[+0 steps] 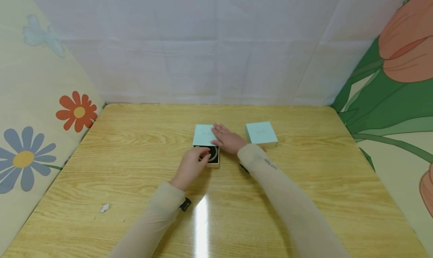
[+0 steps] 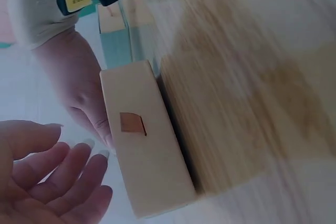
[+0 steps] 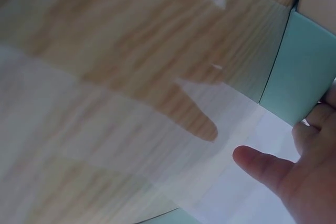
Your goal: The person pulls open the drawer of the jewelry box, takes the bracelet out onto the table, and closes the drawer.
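Note:
A small box with a pale teal sleeve (image 1: 203, 135) has its beige drawer (image 1: 214, 166) slid out toward me. Inside the drawer, a greyish ring-shaped piece (image 1: 215, 153) lies on a black lining, partly hidden by my left hand (image 1: 191, 166). That hand's fingers are loosely bent over the drawer's left side; in the left wrist view they hold nothing, beside the drawer front (image 2: 144, 166) with its brown pull tab (image 2: 132, 123). My right hand (image 1: 230, 139) rests on the right part of the sleeve, fingers across its top. Its thumb (image 3: 262, 167) stands out from the others.
A second teal box (image 1: 261, 133), closed, sits just right of my right hand. Both stand on a wood-grain table (image 1: 135, 149) before a white cloth backdrop (image 1: 216, 62). A white scrap (image 1: 105, 208) lies at the front left. Flower-printed panels flank both sides.

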The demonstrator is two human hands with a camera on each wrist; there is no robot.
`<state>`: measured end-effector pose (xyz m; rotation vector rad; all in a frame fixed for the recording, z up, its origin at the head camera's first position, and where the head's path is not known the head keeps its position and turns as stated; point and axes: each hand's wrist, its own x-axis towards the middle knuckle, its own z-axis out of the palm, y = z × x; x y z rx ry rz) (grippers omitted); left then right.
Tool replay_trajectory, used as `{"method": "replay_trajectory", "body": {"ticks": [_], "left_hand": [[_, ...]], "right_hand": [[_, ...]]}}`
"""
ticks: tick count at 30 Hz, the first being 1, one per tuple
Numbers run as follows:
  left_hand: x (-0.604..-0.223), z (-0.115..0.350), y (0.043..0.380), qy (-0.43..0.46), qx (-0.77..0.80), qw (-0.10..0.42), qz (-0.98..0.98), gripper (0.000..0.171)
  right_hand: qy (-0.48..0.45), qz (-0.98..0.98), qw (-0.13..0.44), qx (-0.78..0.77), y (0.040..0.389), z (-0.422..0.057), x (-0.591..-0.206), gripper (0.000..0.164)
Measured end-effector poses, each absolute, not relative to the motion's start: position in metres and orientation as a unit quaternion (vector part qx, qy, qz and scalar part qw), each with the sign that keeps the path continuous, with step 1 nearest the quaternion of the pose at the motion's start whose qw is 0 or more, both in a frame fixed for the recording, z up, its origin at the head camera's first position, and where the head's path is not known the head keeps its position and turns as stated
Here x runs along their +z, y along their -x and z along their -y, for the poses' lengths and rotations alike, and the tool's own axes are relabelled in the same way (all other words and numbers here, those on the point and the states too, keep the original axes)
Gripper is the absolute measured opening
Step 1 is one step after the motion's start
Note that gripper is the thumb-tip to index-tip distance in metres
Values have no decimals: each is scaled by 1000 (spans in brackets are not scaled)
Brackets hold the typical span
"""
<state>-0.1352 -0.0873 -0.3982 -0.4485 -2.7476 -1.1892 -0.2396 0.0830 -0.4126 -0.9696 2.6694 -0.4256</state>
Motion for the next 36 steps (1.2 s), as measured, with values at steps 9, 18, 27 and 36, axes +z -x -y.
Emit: {"method": "replay_trajectory", "body": {"ticks": [9, 18, 27, 36], "left_hand": [[-403, 81, 142, 206, -269, 62, 939, 22], [-410, 77, 146, 222, -214, 71, 949, 20], [-407, 73, 149, 236, -131, 67, 961, 14], [-406, 63, 152, 221, -67, 41, 972, 14]], "right_hand": [[337, -920, 134, -147, 240, -83, -413, 61], [336, -921, 132, -148, 240, -83, -414, 62], [338, -920, 129, -151, 239, -83, -413, 61], [334, -920, 130, -156, 239, -83, -413, 61]]}}
